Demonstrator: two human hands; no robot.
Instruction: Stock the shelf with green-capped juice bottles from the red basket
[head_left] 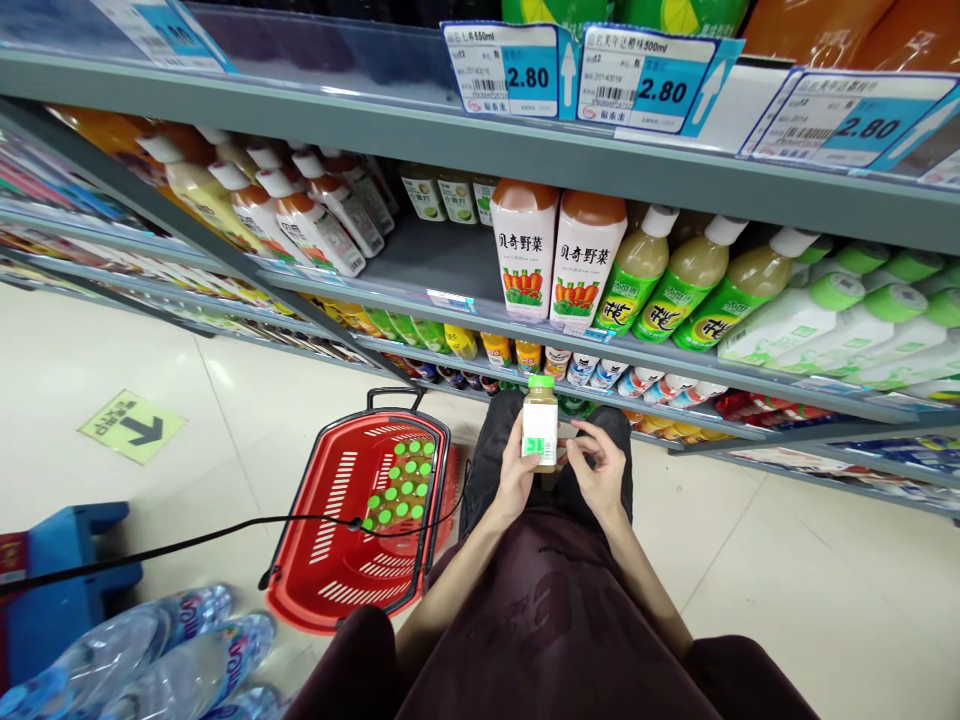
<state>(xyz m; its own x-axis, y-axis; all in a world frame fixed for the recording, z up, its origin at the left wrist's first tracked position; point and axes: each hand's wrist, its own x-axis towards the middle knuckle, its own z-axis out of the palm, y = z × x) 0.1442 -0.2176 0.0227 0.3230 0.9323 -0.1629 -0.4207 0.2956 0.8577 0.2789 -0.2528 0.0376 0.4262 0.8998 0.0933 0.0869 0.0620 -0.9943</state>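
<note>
A small green-capped juice bottle (540,425) was between the person's knees, in front of the lower shelves, its white label and barcode turned toward the wearer. Its long axis ran up the view with the cap at the shelf end; whether it stood plumb or leaned could not be told from above. The left hand (517,468) was closed around its lower left side, the thumb across the front of the label. The right hand (598,467) was just beside the bottle's other flank, fingers half curled and parted, with nothing visible in them; whether a fingertip touched the bottle was unclear. So the bottle lay directly to the left of the right hand's grip, crosswise to its reach, and the left hand was the nearer, already on it.

To the left, a red shopping basket (300,560) on the floor held rows of small green-capped bottles (405,480), with a black cable (225,530) crossing over it. Ahead, two carrot-label juice bottles (525,250) stood on the shelf (442,265), beside green-labelled drink bottles (634,275). Shrink-wrapped-looking water bottles (180,670) lay lower left.
</note>
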